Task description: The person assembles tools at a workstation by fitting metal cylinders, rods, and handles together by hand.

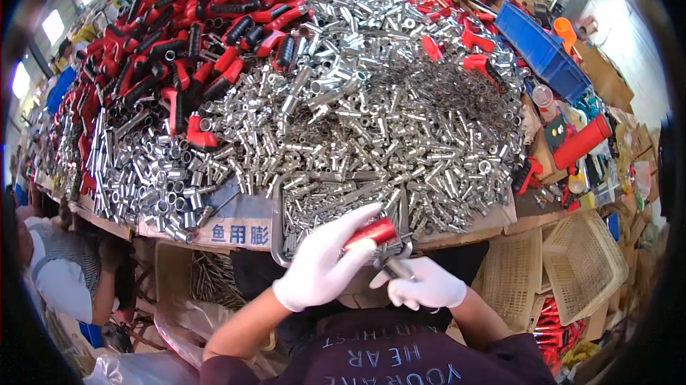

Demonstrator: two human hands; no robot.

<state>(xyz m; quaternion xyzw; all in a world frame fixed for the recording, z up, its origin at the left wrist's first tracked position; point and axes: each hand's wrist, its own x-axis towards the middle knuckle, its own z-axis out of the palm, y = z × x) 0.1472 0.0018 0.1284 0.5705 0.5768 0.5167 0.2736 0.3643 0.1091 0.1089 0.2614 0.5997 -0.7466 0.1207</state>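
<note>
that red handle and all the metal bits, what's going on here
A person in white gloves holds a red plastic handle in the left hand and a small shiny metal fitting in the right hand, the two meeting. Ahead, a table is heaped with silver metal tubes and red-and-black handles.

A single head-worn fisheye view looks steeply down and forward from the person's own head, close above the gloved hands, which sit low at about 6 o'clock. The worktop (236,224) stretches away toward 12 o'clock, its near edge bowing with the lens. The person's chest fills the bottom edge, a black vignette rings the picture, and stacked plastic baskets (582,263) lie at 4 o'clock.
</note>
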